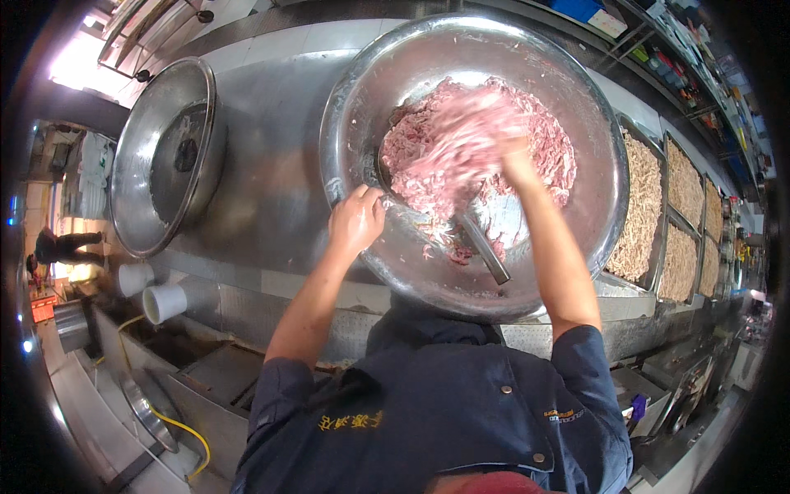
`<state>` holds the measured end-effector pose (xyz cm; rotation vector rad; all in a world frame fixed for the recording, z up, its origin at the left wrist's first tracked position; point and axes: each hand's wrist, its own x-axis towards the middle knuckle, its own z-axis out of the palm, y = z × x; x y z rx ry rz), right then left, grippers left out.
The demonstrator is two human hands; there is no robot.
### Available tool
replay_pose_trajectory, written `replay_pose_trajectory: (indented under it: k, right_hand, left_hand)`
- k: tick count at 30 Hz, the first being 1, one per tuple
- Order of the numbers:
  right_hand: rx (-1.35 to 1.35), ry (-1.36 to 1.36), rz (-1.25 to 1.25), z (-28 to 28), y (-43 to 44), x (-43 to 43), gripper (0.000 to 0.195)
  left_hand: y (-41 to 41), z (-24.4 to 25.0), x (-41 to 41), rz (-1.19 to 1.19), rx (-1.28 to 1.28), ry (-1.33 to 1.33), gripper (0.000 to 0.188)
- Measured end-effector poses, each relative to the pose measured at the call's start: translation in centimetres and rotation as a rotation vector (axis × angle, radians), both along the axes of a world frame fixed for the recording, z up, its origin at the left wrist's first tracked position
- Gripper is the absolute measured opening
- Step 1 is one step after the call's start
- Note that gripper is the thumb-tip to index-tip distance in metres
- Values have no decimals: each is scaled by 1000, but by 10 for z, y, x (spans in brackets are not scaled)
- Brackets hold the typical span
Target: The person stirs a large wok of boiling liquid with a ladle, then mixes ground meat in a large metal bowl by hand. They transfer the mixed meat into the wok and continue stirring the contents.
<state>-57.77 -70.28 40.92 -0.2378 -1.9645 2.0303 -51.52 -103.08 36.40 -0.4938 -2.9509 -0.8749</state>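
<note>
A wide stainless steel bowl (592, 222) stands before me, and a mass of pink minced meat (426, 154) fills its middle. My left hand (358, 219) grips the bowl's rim on the left side, its fingers bent over the edge. Inside the bowl, my right hand (517, 151) is at the meat on the right; motion blur and meat hide its fingers, so I cannot tell how they are set. A metal handle (487, 250) leans out of the meat towards me, and the far end of that tool is buried.
To the left, a second steel basin (139, 154) rests tilted-looking on the steel counter (271, 167). Trays of pale shredded food (636, 210) line the right side. White tubs (165, 303) and a yellow hose (185, 426) are lower left. Another person (62, 247) stands far left.
</note>
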Motion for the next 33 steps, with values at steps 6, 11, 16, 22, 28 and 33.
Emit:
replay_pose_trajectory:
  k: [6, 11, 16, 22, 28, 33]
  right_hand:
    - [930, -153, 137, -88, -24, 20, 66]
    - [1445, 92, 350, -79, -63, 17, 65]
    - [1503, -316, 523, -131, -89, 21, 86]
    - [1397, -323, 566, -119, -82, 27, 93]
    - [1102, -104, 547, -65, -58, 49, 75]
    - [873, -96, 568, -55, -28, 81, 51]
  left_hand:
    - [1, -3, -1, 27, -24, 3, 17]
    - [1, -4, 0, 18, -17, 16, 17]
    - [-3, -12, 3, 24, -113, -34, 22]
    - [3, 18, 2, 10, -83, -120, 30]
    - [46, 17, -25, 56, -18, -322, 73]
    - [98, -32, -68, -87, -168, 22, 89]
